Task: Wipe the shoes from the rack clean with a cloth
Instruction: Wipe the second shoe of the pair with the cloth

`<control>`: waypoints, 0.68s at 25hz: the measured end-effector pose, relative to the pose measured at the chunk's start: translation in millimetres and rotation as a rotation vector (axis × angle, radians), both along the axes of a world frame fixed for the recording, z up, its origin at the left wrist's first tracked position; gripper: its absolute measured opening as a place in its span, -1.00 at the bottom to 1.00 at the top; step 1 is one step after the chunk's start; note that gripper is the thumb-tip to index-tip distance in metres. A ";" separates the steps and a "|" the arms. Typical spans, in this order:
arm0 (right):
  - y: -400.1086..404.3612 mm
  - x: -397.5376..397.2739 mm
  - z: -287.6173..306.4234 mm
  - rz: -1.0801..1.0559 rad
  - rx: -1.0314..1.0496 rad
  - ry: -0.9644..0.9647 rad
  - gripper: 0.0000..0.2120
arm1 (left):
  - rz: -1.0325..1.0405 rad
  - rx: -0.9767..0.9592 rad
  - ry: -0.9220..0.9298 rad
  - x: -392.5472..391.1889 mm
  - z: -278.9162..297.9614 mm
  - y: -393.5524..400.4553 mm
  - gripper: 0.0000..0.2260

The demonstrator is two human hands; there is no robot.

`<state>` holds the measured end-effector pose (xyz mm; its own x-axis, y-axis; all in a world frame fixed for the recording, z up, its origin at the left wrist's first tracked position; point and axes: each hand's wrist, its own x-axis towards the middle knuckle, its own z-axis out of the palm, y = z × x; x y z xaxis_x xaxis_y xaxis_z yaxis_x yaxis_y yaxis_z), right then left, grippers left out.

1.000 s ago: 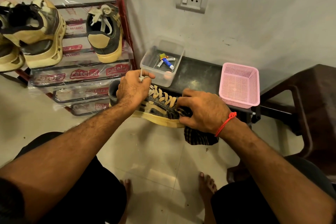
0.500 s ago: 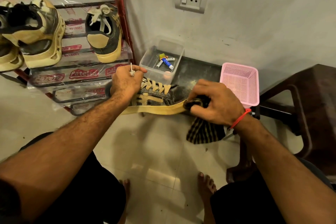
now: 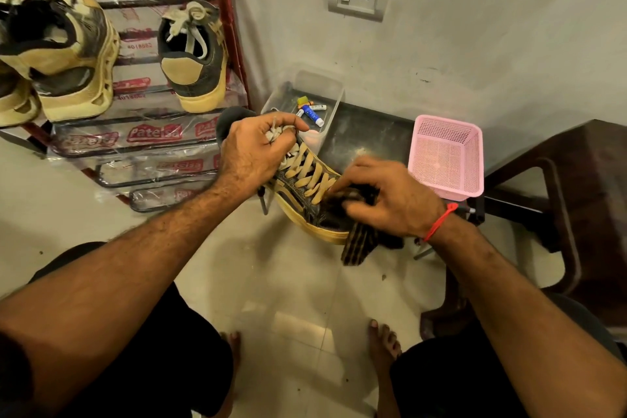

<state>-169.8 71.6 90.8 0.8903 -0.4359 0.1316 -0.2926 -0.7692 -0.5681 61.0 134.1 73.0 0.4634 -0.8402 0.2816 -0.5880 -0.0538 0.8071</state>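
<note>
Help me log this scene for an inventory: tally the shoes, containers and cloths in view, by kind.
Shoes: 4, one in the left hand and the shoe being wiped counted once, three on the rack
Containers: 2, clear tub, pink basket
Cloths: 1, dark cloth under the right hand
Total: 7

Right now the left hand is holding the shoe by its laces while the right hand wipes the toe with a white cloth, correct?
Not quite: the cloth is dark and striped, not white, as the head view shows. Otherwise yes: the left hand holds the shoe by its laces, and the right hand wipes the toe.
</note>
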 end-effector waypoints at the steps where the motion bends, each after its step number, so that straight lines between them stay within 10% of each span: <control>1: 4.6 1.2 0.5 0.051 0.003 0.011 -0.70 | -0.001 -0.007 -0.005 0.4 -0.2 -0.3 -0.83; 6: -23.7 -17.5 3.2 -0.243 -0.088 -0.077 -0.78 | 0.076 -0.042 0.033 10.5 5.8 0.1 -0.80; 11: 1.9 -4.7 6.5 0.086 0.040 0.027 -0.72 | 0.125 -0.051 0.044 11.2 8.0 -0.9 -0.79; 17: -25.7 -13.1 -6.6 -0.311 -0.136 -0.025 -0.72 | 0.184 -0.057 0.038 19.8 6.9 -3.3 -0.83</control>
